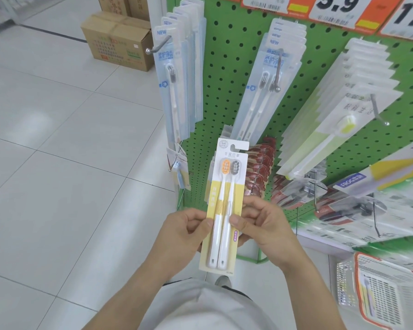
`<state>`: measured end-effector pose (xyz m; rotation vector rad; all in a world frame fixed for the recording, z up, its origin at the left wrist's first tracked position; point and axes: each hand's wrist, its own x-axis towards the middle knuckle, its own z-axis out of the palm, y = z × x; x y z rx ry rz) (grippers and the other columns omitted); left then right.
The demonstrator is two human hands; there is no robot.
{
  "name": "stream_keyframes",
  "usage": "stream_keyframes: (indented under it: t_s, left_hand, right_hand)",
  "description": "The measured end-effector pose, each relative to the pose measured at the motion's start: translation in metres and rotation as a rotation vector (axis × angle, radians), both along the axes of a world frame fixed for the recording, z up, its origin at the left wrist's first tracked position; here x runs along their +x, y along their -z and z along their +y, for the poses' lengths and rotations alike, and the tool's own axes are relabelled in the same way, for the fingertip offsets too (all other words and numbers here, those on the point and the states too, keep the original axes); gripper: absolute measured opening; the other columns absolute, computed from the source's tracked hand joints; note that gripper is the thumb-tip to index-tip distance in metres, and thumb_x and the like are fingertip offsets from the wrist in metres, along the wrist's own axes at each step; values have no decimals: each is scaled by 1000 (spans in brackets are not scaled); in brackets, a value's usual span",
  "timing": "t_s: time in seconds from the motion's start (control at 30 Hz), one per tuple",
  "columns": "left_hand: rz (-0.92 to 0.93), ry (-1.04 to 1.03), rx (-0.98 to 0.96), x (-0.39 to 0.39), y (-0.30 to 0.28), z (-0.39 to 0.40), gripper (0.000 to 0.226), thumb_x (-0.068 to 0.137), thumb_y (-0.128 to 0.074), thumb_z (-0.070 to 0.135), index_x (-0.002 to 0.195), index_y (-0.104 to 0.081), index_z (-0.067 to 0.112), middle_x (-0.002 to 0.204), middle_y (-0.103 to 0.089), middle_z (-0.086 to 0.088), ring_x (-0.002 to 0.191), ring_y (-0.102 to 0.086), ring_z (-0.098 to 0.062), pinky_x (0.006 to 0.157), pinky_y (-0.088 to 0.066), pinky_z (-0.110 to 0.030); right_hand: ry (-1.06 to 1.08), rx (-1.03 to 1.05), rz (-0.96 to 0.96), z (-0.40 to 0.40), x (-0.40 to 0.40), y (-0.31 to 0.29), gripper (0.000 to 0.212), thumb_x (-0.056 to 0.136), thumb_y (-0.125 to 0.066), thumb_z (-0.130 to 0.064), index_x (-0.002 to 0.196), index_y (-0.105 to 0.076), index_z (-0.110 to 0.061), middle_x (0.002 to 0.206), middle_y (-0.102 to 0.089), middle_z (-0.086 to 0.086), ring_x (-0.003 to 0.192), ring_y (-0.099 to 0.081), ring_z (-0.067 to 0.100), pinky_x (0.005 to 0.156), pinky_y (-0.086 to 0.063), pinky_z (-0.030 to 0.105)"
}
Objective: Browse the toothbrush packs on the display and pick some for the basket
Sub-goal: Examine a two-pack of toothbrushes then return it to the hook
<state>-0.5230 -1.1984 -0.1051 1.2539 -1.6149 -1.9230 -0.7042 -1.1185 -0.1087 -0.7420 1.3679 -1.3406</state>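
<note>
Both hands — left hand [184,231], right hand [264,225] — pinching toothbrush pack [224,206]

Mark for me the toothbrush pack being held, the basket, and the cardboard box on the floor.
toothbrush pack [227,186], head view, on the yellow card beside the two brush necks.
basket [348,284], head view, on its white mesh wall at lower right.
cardboard box [116,41], head view, on its front face.

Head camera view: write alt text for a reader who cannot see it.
Both hands, left hand and right hand, pinch the edges of a yellow two-toothbrush pack, held upright in front of a green pegboard display hung with more toothbrush packs. A mesh basket at lower right already holds a pack; cardboard boxes sit on the tiled floor.
</note>
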Motion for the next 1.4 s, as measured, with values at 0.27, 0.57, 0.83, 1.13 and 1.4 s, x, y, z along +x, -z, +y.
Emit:
stream_keyframes:
  t_s: [0.27,0.57,0.83,1.13,1.4]
  left_hand:
    - [-38,-29,-20,4,1,-4,12,101,-59,14,99,-69,11,82,-78,-5,69,-66,-23,70,-56,-51]
    - [-80,-224,-432,1,-3,2,34,90,-71,17,116,-58,36,102,-70,21,103,-63,3,86,-50,-14]
    - [-55,-356,-408,-1,-1,-1,29,87,-76,18,112,-67,30,100,-69,13,92,-65,-3,80,-51,-14]
    - [170,-228,-107,1,-1,-9,23,97,-62,6,115,-73,17,102,-77,-3,95,-73,-26,79,-60,-35]
    - [175,-284,-103,-2,-13,-15,24,103,-50,9,112,-70,19,95,-79,2,80,-75,-16,64,-55,-17]
  right_hand:
    - [4,18,-10,-4,7,5,22,79,-76,-6,101,-79,-5,95,-77,20,67,-74,26,52,-60,30]
    - [46,57,104,-11,24,9,23,75,-84,-17,94,-81,-4,84,-77,17,65,-68,27,54,-59,33]
    - [-99,-36,256,-15,38,9,17,81,-85,-10,92,-83,-23,82,-75,4,74,-67,16,64,-54,32]
    - [-69,-78,84,-21,33,13,40,90,-73,-16,129,-64,-16,128,-67,3,110,-70,29,89,-59,49]
    - [81,-14,151,-25,23,20,45,79,-85,-8,115,-72,-32,109,-71,9,75,-67,25,66,-55,35]
